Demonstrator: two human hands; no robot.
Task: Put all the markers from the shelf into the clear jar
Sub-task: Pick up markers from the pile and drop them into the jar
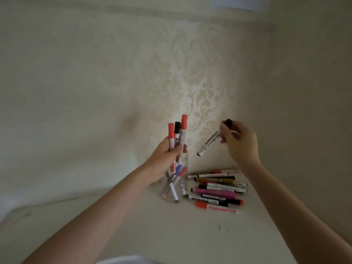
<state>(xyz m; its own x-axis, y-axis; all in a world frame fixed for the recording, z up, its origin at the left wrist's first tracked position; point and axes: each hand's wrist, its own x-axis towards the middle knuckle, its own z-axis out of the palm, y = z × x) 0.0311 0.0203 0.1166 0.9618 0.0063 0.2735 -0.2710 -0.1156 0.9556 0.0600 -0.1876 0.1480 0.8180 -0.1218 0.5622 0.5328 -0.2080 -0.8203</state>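
My left hand (164, 161) grips three markers (178, 136) upright, two with red caps and one with a black cap, just above the clear jar (176, 187). The jar stands on the white shelf (152, 225) and holds several markers, partly hidden by my left hand. My right hand (240, 143) pinches a white marker with a black cap (209, 142), tilted with its lower end toward the jar, up to the jar's right. A pile of several markers (217, 191) in red, pink, black, orange and white lies on the shelf right of the jar.
A patterned cream wall (190, 73) stands close behind the jar and the pile. A plain wall (304, 111) closes the right side. Bare shelf surface stretches toward me and to the left.
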